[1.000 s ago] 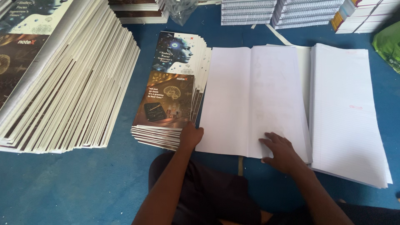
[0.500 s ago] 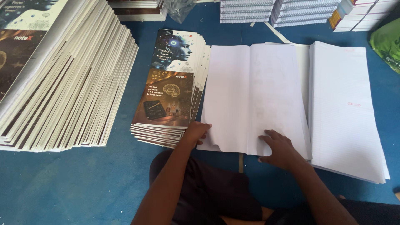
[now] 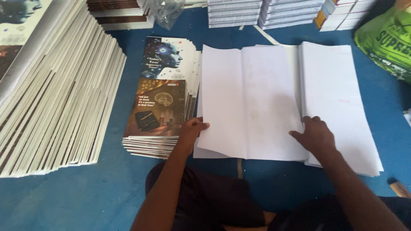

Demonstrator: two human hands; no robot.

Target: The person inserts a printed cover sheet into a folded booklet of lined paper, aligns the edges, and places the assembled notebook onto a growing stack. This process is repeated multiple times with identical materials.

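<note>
A folded white sheet set point(image 3: 252, 102) lies open on a low pile of paper in front of me. My left hand point(image 3: 191, 131) pinches its lower left edge and lifts that corner slightly. My right hand point(image 3: 314, 134) rests flat on the seam between this set and a taller stack of ruled white sheets point(image 3: 342, 102) on the right. To the left lies a stack of printed notebook covers point(image 3: 160, 96), dark with a head and a brain picture.
A large slanted stack of bound covers point(image 3: 55, 98) fills the left side. Piles of finished notebooks point(image 3: 265, 13) line the far edge, a green bag point(image 3: 385, 38) sits at top right. Everything lies on a blue surface point(image 3: 85, 196). My dark-clothed lap point(image 3: 205, 201) is below.
My left hand has slid right from the cover stack's corner to the white sheets' lower left edge and taken hold of it. The right hand has stayed in place.
</note>
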